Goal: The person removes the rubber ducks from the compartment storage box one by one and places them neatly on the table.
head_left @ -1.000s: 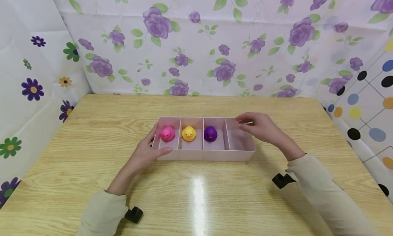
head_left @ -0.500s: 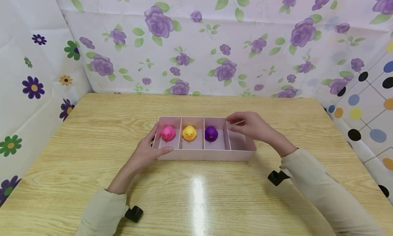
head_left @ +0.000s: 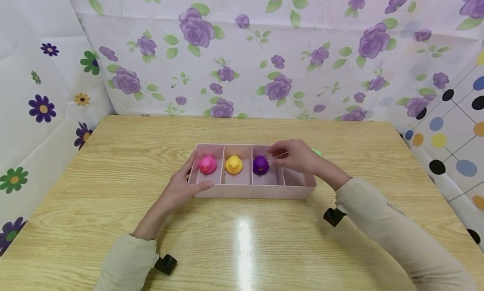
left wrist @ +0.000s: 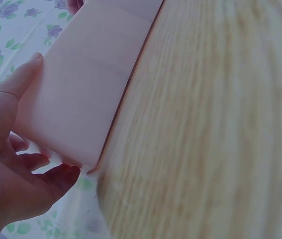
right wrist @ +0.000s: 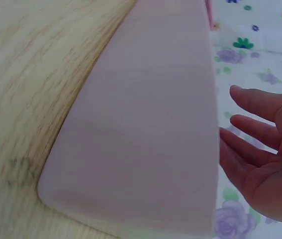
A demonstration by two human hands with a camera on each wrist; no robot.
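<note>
A long pale pink box (head_left: pixel 251 191) with a row of compartments lies on the table. My left hand (head_left: pixel 181 185) grips its left end, thumb over the front rim and fingers along the end wall; the left wrist view shows this too. A pink rubber duck (head_left: pixel 207 165), a yellow rubber duck (head_left: pixel 233 165) and a purple rubber duck (head_left: pixel 260 165) sit in separate compartments from the left. My right hand (head_left: pixel 296 156) hovers over the divider right of the purple duck, fingers apart and fingertips close to it. Between the right hand's fingers (right wrist: pixel 260 102) nothing shows.
A bright green thing (head_left: pixel 316 152) peeks out behind the right wrist, mostly hidden. The rightmost compartment (head_left: pixel 294 177) is partly covered by the hand. Wooden tabletop (head_left: pixel 211 236) surrounds the box, and a flowered cloth (head_left: pixel 242 64) hangs behind the table.
My right hand has moved left, from over the rightmost compartment to beside the purple duck. The green thing now shows right of that hand. The left hand and the box stay in place.
</note>
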